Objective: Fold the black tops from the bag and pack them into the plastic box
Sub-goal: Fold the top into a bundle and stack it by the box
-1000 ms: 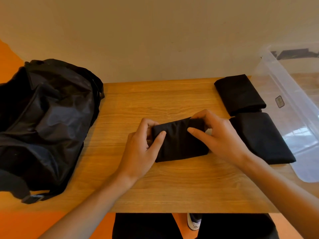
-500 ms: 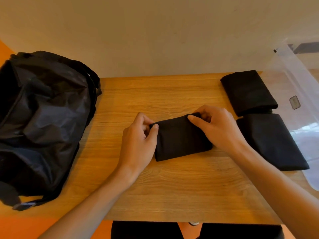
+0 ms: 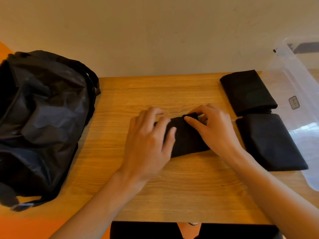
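Wooden table (image 3: 172,195) against a plain beige wall (image 3: 155,31), seen from above.

Half-folded black top (image 3: 188,140) lay at the middle of the table as a small thick packet, slightly skewed to the table's edge. Left hand (image 3: 148,144) covered the packet's left end, fingers bent over the far edge and thumb laid on the cloth, holding it down. Right hand (image 3: 214,128) pinched a raised fold at the far right corner between thumb and forefinger, with the other fingers loosely curled.

Two finished pieces lay to the right, the far folded top (image 3: 246,92) and the near folded top (image 3: 271,142). They almost touched each other and sat just beside the clear plastic box (image 3: 296,83) at the table's right edge. Box interior was mostly out of view. Black bag (image 3: 43,118) sat slumped at the left, well apart from the work.

Judgement: the step in hand looked like the last tuck of this fold. The left hand should press flat so the layers do not creep. The right should draw the corner over square to the edges, then smooth outward. The packet's outline should match the two finished ones so all three stack evenly in the box.
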